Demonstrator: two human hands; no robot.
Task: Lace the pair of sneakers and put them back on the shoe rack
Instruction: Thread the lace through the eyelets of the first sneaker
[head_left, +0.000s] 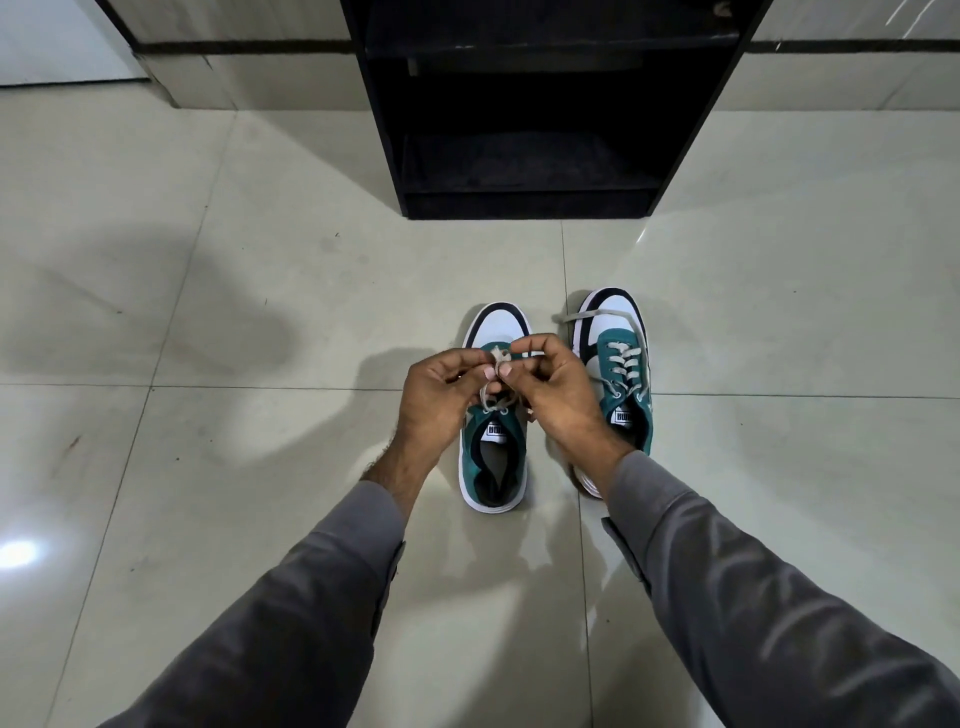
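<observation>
Two low-cut sneakers stand side by side on a glossy, pale tiled floor (208, 312), toes toward a black shoe rack (524, 171) of matte, flat-panelled board. The rack's lower shelf is dark and its surface looks slightly fuzzy.

The left sneaker (493, 467) has a teal fabric upper, a white smooth toe panel edged in black, a white rubber sole and a white tongue label with dark lettering. The right sneaker (618, 364), of the same make, stands just beside it and slightly nearer the rack. Its flat, off-white lace (623, 358) is threaded crosswise through metal eyelets, with one loose end lying across the toe panel.

Both hands are above the left sneaker's eyelet area. The left hand (441, 395) is curled, thumb and fingertips pinched on the left sneaker's lace (498, 358). The right hand (556, 384) is likewise curled, fingertips closed on the same flat, woven lace, close against the left hand. Lace strands run from the fingers down to the upper eyelets. Grey, smooth-cloth sleeves (727, 597) cover both forearms to the wrist.
</observation>
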